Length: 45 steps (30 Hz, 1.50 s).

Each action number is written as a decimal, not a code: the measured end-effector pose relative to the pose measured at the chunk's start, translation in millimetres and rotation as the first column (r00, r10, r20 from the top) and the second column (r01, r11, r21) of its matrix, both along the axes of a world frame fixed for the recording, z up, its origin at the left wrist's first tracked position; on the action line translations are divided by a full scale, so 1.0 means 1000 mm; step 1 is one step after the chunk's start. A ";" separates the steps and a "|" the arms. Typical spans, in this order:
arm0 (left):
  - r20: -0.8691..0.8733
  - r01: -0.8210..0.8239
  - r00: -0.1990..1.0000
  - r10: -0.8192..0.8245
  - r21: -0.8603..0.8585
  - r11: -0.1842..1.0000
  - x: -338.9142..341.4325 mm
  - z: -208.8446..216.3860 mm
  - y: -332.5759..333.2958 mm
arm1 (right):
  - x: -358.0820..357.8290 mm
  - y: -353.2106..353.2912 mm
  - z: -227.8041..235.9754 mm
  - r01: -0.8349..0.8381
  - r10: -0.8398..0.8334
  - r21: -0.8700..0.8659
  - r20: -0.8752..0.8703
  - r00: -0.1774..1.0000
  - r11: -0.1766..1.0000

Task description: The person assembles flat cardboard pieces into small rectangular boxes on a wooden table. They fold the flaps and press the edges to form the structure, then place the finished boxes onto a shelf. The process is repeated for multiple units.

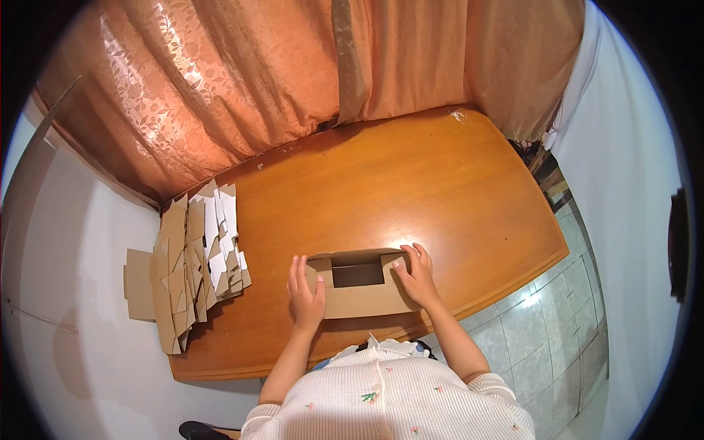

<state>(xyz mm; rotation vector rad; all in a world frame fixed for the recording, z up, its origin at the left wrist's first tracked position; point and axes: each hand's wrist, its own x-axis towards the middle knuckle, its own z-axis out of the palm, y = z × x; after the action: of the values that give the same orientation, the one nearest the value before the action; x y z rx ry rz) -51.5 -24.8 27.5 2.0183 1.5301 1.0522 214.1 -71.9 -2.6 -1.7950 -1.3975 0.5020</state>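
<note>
A brown cardboard box [371, 302] stands near the front edge of the wooden table, its top partly uncovered. Both short end flaps are folded inward, leaving a dark rectangular gap between them. The long near flap leans outward toward me, and the far flap stands along the back. My left hand [307, 297] grips the left end, thumb on the short flap and fingers along the outer side. At the opposite end my right hand [416, 280] holds the box the same way, its thumb pressing on the right flap.
Flattened brown and white cardboard pieces [189, 257] lie in an overlapping pile at the table's left end. Orange curtains [242, 66] hang along the far edge of the wooden table [352, 183]. A white curtain [623, 147] and tiled floor [539, 323] are to the right.
</note>
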 end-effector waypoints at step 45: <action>-0.203 0.030 0.977 -0.066 -0.177 0.984 -0.007 -0.016 0.017 | -0.003 -0.005 0.013 -0.098 0.098 -0.086 -0.005 0.995 0.992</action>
<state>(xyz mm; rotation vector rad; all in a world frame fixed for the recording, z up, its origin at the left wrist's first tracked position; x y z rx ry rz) -58.9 -7.7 11.3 2.0841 1.6045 0.6807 211.2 -77.0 9.9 -1.7999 -1.4890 0.6222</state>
